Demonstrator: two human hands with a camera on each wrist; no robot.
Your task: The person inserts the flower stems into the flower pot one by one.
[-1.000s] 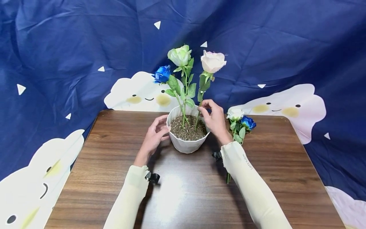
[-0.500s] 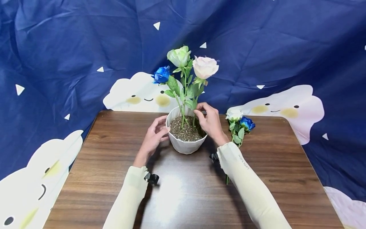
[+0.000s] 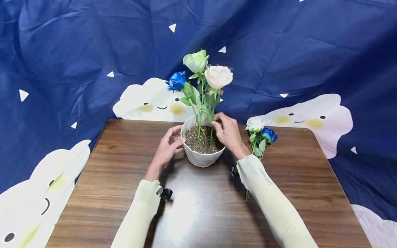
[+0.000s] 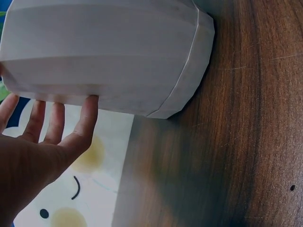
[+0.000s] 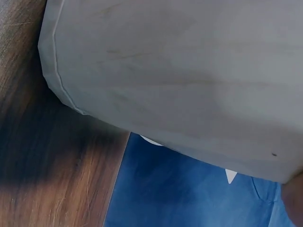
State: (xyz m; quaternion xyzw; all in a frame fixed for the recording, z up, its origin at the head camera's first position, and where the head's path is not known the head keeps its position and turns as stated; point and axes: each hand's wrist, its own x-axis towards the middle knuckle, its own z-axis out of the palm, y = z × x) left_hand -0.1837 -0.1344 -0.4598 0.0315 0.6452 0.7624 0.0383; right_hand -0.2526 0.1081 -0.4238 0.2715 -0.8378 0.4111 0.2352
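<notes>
A white faceted flower pot [image 3: 203, 159] with dark soil [image 3: 201, 143] stands on the table. In it are a blue rose [image 3: 176, 81], a pale green rose [image 3: 196, 61] and a pale pink rose [image 3: 218, 77]. My right hand [image 3: 230, 132] pinches the pink rose's stem low down, just above the soil; in the right wrist view only a sliver of the hand [image 5: 293, 198] shows past the pot. My left hand [image 3: 167, 146] holds the pot's left side, thumb near the rim; the left wrist view shows its fingertips [image 4: 90, 106] against the wall.
A white rose [image 3: 255, 124] and another blue rose [image 3: 268, 135] lie on the wooden table [image 3: 124, 165], right of the pot, their stems partly behind my right forearm. A dark blue cloth [image 3: 279, 51] with clouds hangs behind the table.
My right hand has moved slightly left and down with the pink rose, whose bloom now stands lower and closer to the green one. The left hand stays at the pot.
</notes>
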